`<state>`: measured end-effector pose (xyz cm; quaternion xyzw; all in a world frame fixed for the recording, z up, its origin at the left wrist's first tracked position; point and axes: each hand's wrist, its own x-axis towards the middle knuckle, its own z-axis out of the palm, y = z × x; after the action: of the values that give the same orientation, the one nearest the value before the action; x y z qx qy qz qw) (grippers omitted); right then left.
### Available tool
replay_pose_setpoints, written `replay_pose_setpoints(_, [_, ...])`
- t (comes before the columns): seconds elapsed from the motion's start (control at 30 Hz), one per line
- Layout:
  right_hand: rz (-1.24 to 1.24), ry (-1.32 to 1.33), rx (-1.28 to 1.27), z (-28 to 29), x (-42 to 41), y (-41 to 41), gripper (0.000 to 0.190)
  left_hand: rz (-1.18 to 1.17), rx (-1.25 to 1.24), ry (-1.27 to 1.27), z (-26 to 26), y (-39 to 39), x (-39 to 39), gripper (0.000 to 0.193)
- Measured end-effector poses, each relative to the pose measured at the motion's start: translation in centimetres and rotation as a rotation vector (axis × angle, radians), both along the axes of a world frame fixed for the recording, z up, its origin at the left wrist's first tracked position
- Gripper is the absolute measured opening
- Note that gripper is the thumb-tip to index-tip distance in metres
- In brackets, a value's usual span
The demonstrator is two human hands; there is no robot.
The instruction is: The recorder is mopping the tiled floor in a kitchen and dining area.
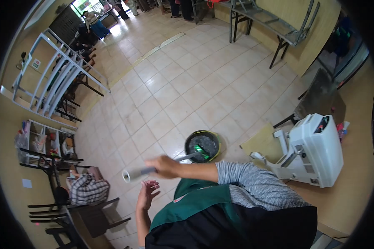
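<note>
My right hand (164, 166) grips a grey mop handle (187, 156) near its pale upper end. The handle slants down into a dark round bucket (218, 152) on the tiled floor. At its lower end a bright green mop head (201, 152) sits in greyish, frothy water. My left hand (148, 190) is raised just below the handle's top end, fingers apart and slightly curled, holding nothing. Much of the mop head is under the water or too unclear to make out.
To the right stands a white machine (318, 152) beside a tan counter. A plaid cloth bag (89, 190) rests by a chair at left, under a shelf (46, 140). Metal frames (59, 77) lean at upper left. Folding tables (268, 21) and people (95, 23) are farther back.
</note>
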<state>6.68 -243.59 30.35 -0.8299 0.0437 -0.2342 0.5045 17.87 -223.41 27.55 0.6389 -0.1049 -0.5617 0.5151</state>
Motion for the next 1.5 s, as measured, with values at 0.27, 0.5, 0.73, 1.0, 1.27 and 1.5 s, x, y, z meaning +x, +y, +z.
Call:
replay_pose_setpoints(0.27, [0.387,0.413,-0.219,-17.6,2.1,4.3,0.029,-0.792,0.681,0.473,-1.2,0.3,10.3,0.046])
replay_pose_setpoints(0.5, [-0.269,0.725,0.052,-32.0,0.9,0.2,0.034,-1.234,0.596,0.091,-26.6,-8.3,9.6,0.054])
replay_pose_setpoints(0.73, [-0.991,0.853,0.849,-39.4,-4.9,-2.5,0.03,-0.877,0.591,0.096,-42.8,-18.1,1.8,0.021])
replay_pose_setpoints(1.0, [-0.973,0.635,1.938,-53.0,-4.8,-4.3,0.046,-1.093,0.651,-0.201,-35.5,-19.5,-0.5,0.032])
replay_pose_setpoints(1.27, [-1.204,0.026,2.244,-45.0,-0.5,-5.2,0.025,-0.97,0.803,0.21,-21.3,-20.7,2.3,0.038])
replay_pose_setpoints(1.5, [-1.142,0.273,2.116,-35.4,0.6,-4.3,0.021,-0.974,0.107,-0.642,-32.5,-31.4,-1.9,0.024])
